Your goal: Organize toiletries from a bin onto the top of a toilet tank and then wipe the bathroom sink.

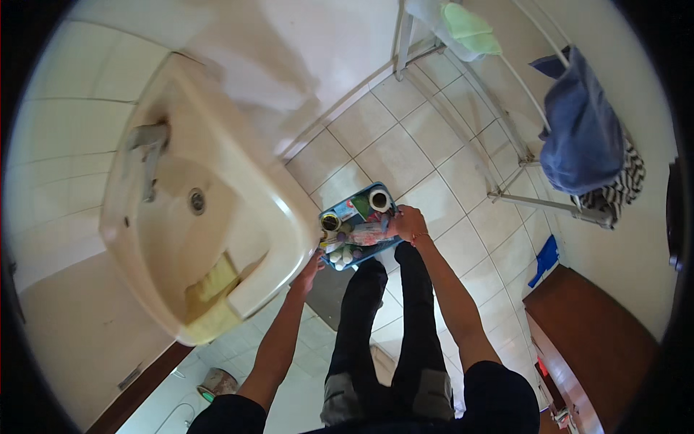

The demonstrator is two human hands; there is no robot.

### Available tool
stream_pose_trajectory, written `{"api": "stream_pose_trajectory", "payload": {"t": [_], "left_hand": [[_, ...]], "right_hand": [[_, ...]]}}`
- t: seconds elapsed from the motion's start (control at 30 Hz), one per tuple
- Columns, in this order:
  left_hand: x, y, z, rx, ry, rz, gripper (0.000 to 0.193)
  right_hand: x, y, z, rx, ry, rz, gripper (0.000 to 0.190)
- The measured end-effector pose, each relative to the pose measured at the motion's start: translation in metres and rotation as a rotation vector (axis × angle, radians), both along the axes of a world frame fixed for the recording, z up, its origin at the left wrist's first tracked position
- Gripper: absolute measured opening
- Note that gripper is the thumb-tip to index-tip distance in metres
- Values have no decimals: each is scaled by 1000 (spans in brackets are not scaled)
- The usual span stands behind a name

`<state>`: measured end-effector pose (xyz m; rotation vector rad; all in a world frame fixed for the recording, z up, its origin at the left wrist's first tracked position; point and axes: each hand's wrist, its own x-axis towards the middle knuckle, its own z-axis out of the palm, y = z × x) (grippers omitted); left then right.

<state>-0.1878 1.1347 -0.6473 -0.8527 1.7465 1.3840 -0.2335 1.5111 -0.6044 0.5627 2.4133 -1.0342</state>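
A blue plastic basket (374, 250) full of toiletries is in front of my legs, beside the sink's rim. My right hand (410, 222) grips its right end. At the left end, my left hand (310, 271) has its fingers on the basket's edge, close under the sink. A white roll (380, 200) with a dark core stands in the far right corner. Several white-capped bottles (340, 255) lie at the near left, and a round container with a yellow rim (329, 221) sits above them. Clear plastic packaging (366, 234) crosses the middle. Whether the basket touches the floor, I cannot tell.
A cream washbasin (260, 190) with a metal faucet (149, 144) juts out on the left, a yellow cloth (214, 282) over its edge. A metal rack (547, 205) carries a blue towel (583, 130) at right. Brown furniture (591, 336) stands lower right on the tiled floor (461, 238).
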Motion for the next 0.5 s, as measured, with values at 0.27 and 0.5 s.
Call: {"api": "stream_pose_trajectory", "payload": {"t": [0.27,0.5], "left_hand": [[-82,-5,-171,-129,-117,3,31],[-156,-23,-248,79,-144,199,28]], "right_hand": [[-87,-34,-199,62,43,235,25],[-177,-46,-307,-100,15,295,31]]}}
